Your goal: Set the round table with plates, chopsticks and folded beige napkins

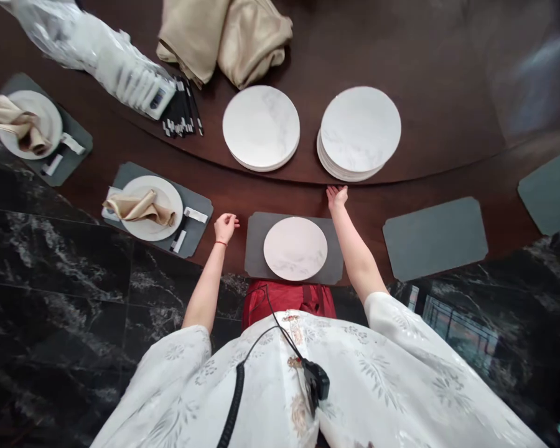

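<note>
While your left hand (225, 227) curls empty beside the plate (295, 249) on the mat (256, 249), your right hand (336, 198) lies spread on the counter (448, 124); two plates (165, 193) leftward carry napkins (139, 208), this one has none, and two mats (435, 239) lie bare.

2 plate stacks (360, 132), beige napkin pile (224, 40), black chopsticks (181, 109), dark marble floor (51, 267).

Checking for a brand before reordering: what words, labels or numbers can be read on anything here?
Nothing here can be read.
Dark label on the plastic-wrapped white stack: too small to read.
White bands on the black sticks: too blurred to show any print.
</note>
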`<action>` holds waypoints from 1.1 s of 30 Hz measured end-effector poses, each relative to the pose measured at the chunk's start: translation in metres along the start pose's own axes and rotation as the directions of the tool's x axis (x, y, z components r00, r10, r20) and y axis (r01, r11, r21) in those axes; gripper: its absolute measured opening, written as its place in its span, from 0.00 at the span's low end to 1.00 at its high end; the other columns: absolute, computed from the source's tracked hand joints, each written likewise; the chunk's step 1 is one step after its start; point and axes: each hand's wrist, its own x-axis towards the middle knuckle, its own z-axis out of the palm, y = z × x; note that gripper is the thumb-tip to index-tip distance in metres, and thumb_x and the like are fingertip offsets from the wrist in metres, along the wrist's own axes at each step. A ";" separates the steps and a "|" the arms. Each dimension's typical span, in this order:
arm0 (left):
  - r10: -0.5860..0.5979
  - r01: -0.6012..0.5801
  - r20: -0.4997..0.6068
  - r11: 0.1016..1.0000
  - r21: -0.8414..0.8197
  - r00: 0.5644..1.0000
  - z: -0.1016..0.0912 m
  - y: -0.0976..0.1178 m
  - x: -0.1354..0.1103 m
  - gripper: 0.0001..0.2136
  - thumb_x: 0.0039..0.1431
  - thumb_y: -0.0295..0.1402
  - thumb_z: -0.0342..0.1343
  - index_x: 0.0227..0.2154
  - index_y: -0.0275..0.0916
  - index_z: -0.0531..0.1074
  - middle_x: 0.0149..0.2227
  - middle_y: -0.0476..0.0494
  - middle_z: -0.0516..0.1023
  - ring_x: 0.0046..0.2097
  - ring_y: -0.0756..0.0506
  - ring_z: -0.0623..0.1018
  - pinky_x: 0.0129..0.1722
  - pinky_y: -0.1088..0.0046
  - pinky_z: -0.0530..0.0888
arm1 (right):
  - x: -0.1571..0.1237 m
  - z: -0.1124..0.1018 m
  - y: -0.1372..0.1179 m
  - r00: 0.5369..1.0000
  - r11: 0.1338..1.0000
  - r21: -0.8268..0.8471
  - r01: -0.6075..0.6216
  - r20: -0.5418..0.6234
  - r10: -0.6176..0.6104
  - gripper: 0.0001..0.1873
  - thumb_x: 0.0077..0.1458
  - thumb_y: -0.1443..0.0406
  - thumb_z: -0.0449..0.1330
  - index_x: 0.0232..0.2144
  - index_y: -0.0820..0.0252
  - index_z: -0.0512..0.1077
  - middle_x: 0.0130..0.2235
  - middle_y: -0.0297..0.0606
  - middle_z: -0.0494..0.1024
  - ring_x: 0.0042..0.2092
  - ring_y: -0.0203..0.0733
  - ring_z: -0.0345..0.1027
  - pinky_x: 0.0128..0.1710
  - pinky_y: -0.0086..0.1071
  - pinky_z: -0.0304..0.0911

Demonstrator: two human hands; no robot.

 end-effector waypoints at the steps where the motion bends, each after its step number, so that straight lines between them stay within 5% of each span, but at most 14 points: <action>1: 0.040 -0.043 -0.046 0.998 -0.046 0.998 -0.007 0.019 0.029 0.11 0.60 0.38 0.55 0.35 0.34 0.73 0.32 0.42 0.80 0.28 0.50 0.80 0.30 0.79 0.75 | 0.003 0.019 -0.009 0.995 1.000 0.001 -0.023 -0.096 0.023 0.30 0.71 0.56 0.32 0.61 0.66 0.61 0.49 0.50 0.75 0.46 0.38 0.76 0.46 0.36 0.73; 3: 0.105 -0.123 -0.137 0.984 -0.132 0.985 -0.021 0.063 0.090 0.10 0.60 0.37 0.54 0.37 0.34 0.73 0.35 0.41 0.80 0.31 0.50 0.81 0.28 0.80 0.74 | 0.003 0.050 -0.019 0.940 0.997 -0.043 -0.063 -0.338 0.045 0.32 0.71 0.56 0.31 0.61 0.69 0.61 0.50 0.55 0.75 0.48 0.43 0.76 0.46 0.38 0.74; 6: 0.109 -0.180 -0.273 0.952 -0.248 0.956 -0.044 0.126 0.183 0.10 0.60 0.32 0.53 0.43 0.34 0.71 0.41 0.39 0.79 0.36 0.50 0.81 0.28 0.82 0.74 | 0.002 0.081 -0.022 0.750 0.983 -0.111 -0.144 -0.660 0.036 0.30 0.71 0.59 0.33 0.58 0.74 0.64 0.50 0.62 0.74 0.54 0.50 0.74 0.51 0.43 0.71; 9: 0.051 -0.163 -0.407 0.955 -0.246 0.912 -0.071 0.167 0.270 0.13 0.60 0.28 0.50 0.47 0.34 0.69 0.42 0.39 0.78 0.40 0.48 0.80 0.34 0.76 0.77 | 0.006 0.092 -0.018 0.595 0.960 -0.170 -0.220 -0.804 -0.006 0.26 0.71 0.61 0.37 0.55 0.73 0.67 0.48 0.61 0.76 0.53 0.52 0.74 0.53 0.43 0.70; 12: 0.174 -0.168 -0.502 0.984 0.057 0.847 -0.101 0.182 0.336 0.13 0.57 0.25 0.51 0.45 0.32 0.71 0.45 0.35 0.76 0.46 0.44 0.78 0.48 0.67 0.76 | 0.014 0.089 -0.010 0.610 0.939 -0.253 -0.233 -0.790 -0.061 0.27 0.70 0.62 0.34 0.56 0.71 0.66 0.52 0.63 0.74 0.56 0.52 0.72 0.56 0.42 0.68; 14: 0.313 -0.179 -0.459 0.933 0.313 0.831 -0.118 0.183 0.363 0.13 0.56 0.26 0.52 0.44 0.33 0.73 0.48 0.34 0.75 0.51 0.41 0.76 0.57 0.63 0.71 | 0.020 0.082 -0.003 0.646 0.920 -0.322 -0.222 -0.756 -0.109 0.27 0.70 0.61 0.35 0.59 0.68 0.64 0.57 0.64 0.70 0.60 0.55 0.67 0.60 0.46 0.66; 17: 0.389 -0.175 -0.315 0.825 0.537 0.866 -0.132 0.183 0.382 0.14 0.57 0.29 0.54 0.46 0.35 0.74 0.48 0.33 0.75 0.54 0.38 0.73 0.60 0.60 0.67 | 0.028 0.071 0.006 0.656 0.912 -0.368 -0.181 -0.736 -0.167 0.27 0.69 0.59 0.37 0.61 0.65 0.62 0.60 0.63 0.66 0.63 0.56 0.64 0.62 0.49 0.64; 21: 0.424 -0.169 -0.209 0.695 0.699 0.881 -0.136 0.189 0.386 0.16 0.59 0.33 0.54 0.49 0.35 0.73 0.51 0.33 0.74 0.53 0.35 0.74 0.58 0.54 0.68 | 0.033 0.057 0.010 0.547 0.960 -0.243 -0.140 -0.827 -0.130 0.32 0.68 0.65 0.27 0.55 0.65 0.68 0.54 0.60 0.73 0.58 0.49 0.70 0.59 0.41 0.69; 24: 0.462 -0.222 -0.074 0.554 0.802 0.884 -0.137 0.195 0.386 0.17 0.59 0.35 0.53 0.48 0.32 0.72 0.50 0.29 0.74 0.53 0.32 0.74 0.56 0.49 0.68 | 0.035 0.048 0.007 0.508 0.975 -0.208 -0.078 -0.850 -0.141 0.34 0.67 0.67 0.26 0.52 0.65 0.70 0.51 0.60 0.75 0.57 0.48 0.71 0.58 0.40 0.70; 28: 0.468 -0.325 0.102 0.425 0.845 0.878 -0.136 0.201 0.381 0.15 0.59 0.36 0.52 0.44 0.32 0.73 0.46 0.27 0.74 0.53 0.30 0.74 0.55 0.48 0.68 | 0.040 0.034 0.001 0.507 0.966 -0.246 -0.083 -0.845 -0.171 0.36 0.66 0.67 0.23 0.52 0.68 0.69 0.52 0.63 0.73 0.58 0.49 0.70 0.59 0.40 0.69; 33: 0.496 -0.365 0.105 0.464 0.807 0.862 -0.118 0.204 0.369 0.12 0.56 0.33 0.51 0.36 0.30 0.74 0.40 0.27 0.75 0.53 0.30 0.74 0.54 0.50 0.70 | 0.050 0.011 -0.008 0.560 0.945 -0.291 -0.151 -0.813 -0.160 0.36 0.67 0.64 0.23 0.55 0.69 0.66 0.55 0.65 0.69 0.59 0.52 0.69 0.61 0.43 0.66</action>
